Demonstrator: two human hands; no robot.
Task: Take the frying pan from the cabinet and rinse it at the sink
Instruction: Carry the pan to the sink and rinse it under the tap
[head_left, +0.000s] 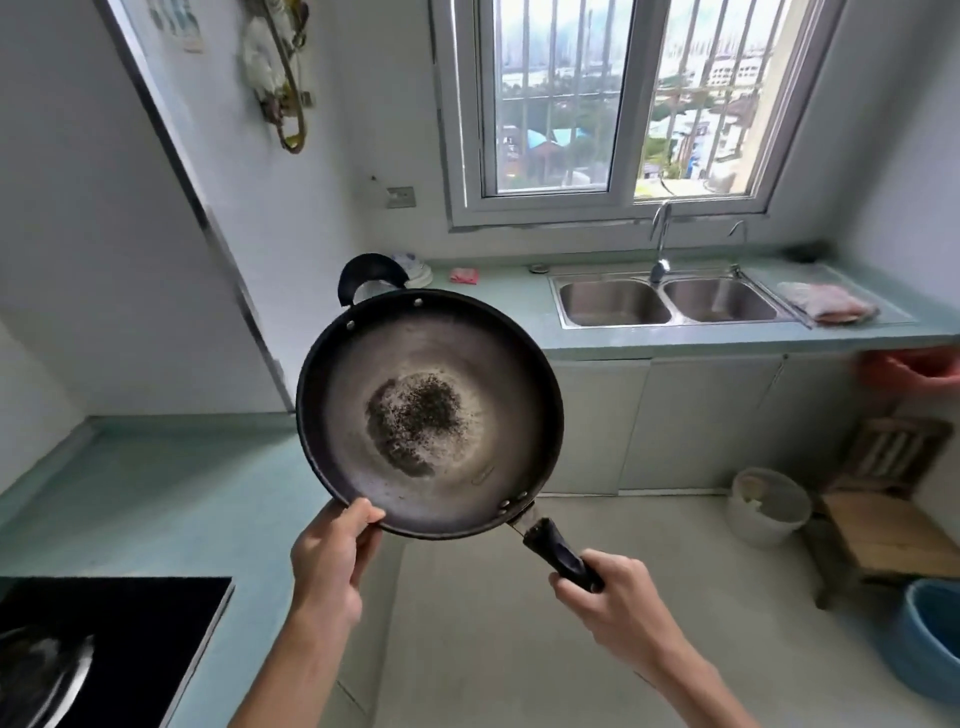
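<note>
A dark frying pan (431, 364) with a worn grey inside and a black speckled patch at its centre is held up in the air before me, above the floor. My right hand (613, 597) grips its black long handle. My left hand (332, 551) pinches the near rim, thumb on the inside. A small black loop handle sticks out at the pan's far side. The steel double sink (670, 301) with its tap (661, 244) lies in the green counter under the window, beyond and to the right of the pan.
A black hob (114, 649) sits in the green counter (156, 499) at my left. Cloths lie on the counter to the left and right of the sink. On the floor at right stand a white bucket (769, 504), a wooden stool (883, 525) and a blue basin (930, 639).
</note>
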